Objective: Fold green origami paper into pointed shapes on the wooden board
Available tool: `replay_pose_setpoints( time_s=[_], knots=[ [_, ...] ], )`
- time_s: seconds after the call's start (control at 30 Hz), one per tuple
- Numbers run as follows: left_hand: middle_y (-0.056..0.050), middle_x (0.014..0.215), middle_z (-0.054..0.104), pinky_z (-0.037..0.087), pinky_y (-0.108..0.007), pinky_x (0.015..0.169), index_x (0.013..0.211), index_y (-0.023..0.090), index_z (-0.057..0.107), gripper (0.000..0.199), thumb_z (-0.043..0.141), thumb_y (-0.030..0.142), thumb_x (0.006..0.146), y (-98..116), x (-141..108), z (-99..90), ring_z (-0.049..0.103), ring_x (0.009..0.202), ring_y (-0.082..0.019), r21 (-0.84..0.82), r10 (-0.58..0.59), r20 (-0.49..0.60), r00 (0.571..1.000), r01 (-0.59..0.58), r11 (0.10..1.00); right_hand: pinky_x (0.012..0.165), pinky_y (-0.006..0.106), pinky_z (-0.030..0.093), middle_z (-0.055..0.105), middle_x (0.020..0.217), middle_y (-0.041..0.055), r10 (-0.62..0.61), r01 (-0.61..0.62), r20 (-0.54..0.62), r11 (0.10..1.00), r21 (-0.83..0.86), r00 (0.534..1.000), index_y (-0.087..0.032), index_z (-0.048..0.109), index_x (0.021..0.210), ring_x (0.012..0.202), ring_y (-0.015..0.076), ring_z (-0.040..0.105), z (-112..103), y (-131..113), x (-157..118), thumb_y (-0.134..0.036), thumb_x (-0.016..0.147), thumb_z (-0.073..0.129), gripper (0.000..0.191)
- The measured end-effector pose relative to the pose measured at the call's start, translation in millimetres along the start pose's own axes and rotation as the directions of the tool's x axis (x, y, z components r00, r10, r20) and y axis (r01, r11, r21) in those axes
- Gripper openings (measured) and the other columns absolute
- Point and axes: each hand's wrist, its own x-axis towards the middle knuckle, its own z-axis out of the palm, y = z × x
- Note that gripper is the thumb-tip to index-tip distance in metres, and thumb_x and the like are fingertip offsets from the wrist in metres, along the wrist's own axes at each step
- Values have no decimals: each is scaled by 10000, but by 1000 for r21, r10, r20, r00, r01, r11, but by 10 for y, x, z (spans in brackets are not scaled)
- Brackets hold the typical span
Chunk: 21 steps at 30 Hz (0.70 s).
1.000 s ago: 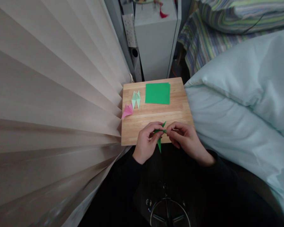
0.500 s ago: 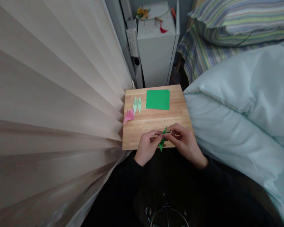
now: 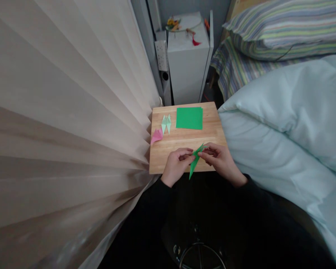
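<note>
Folded green paper (image 3: 194,164) was held below the centre of the frame.
It was pinched by the left hand (image 3: 176,164) and right hand (image 3: 222,160) above the worktop's (image 3: 159,160) near edge; shaping was apparently under way, and steady support with light fingertip adjustment was seemingly called for next.

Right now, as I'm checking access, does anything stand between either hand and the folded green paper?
Nothing visible does: the left hand and the right hand both hold the folded green paper. The green sheets, pink folded paper and mint folded paper lie farther back on the wooden board.
</note>
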Motion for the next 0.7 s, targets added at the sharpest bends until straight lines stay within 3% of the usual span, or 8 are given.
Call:
replay_pose_setpoints(
  time_s=[0.2, 0.43, 0.57, 0.7],
  knots=[
    [-56, 853, 771, 574, -304, 801, 898, 150, 777, 168, 734, 200, 744, 53, 4, -1, 705, 777, -155, -229, -81, 36, 996, 87, 969, 464, 252, 341, 515, 520, -52, 37, -39, -41, 998, -55, 998, -187, 638, 743, 478, 107, 448, 40, 77, 42, -556, 788, 759, 391],
    [-65, 905, 790, 573, -320, 875, 933, 150, 762, 312, 863, 159, 638, 106, 136, -52, 727, 866, -170, -80, 56, 141, 988, -45, 996, 482, 253, 366, 552, 534, -38, -27, 36, 42, 974, -223, 999, -178, 651, 721, 499, 105, 462, -101, -146, 130, -481, 784, 746, 324],
    [-61, 890, 786, 570, -337, 902, 899, 141, 761, 297, 883, 192, 633, 120, 196, -63, 728, 860, -171, -110, 101, 91, 991, -91, 990, 502, 255, 394, 559, 535, -40, -22, 51, 108, 961, -273, 994, -181, 636, 712, 501, 105, 480, -110, -279, 221, -441, 798, 733, 290],
    [-63, 915, 782, 568, -329, 911, 884, 140, 760, 276, 886, 198, 645, 87, 252, -51, 728, 867, -165, -116, 135, 6, 991, -133, 984, 503, 256, 397, 560, 549, -38, -43, 73, 123, 965, -251, 991, -185, 634, 718, 503, 105, 485, -78, -210, 346, -385, 809, 698, 230]
  ],
)
